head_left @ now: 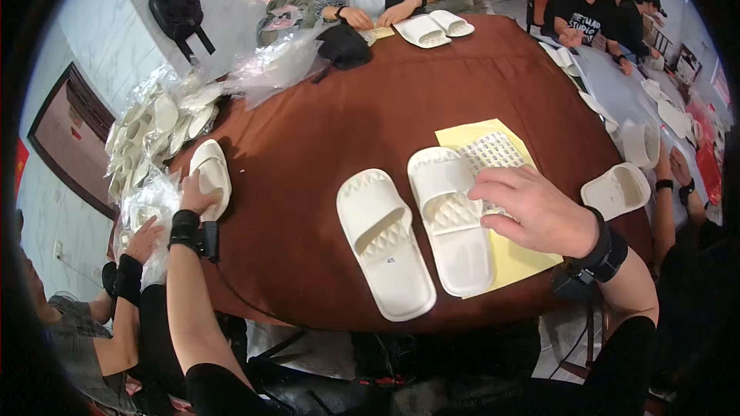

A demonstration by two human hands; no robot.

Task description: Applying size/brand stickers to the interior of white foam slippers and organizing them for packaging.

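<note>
Above yellow paper [518, 264], the right grip [534, 209] is spread — the left grip [198, 196] touches a slipper [216, 163], closure unclear.

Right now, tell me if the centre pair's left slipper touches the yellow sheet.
Apart: in the head view, brown tablecloth and the right slipper separate the left slipper from the yellow sheet.

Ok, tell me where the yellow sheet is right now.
In the head view, the yellow sheet lies right of centre on the brown tablecloth, partly beneath the right central slipper, with the right hand over it.
</note>
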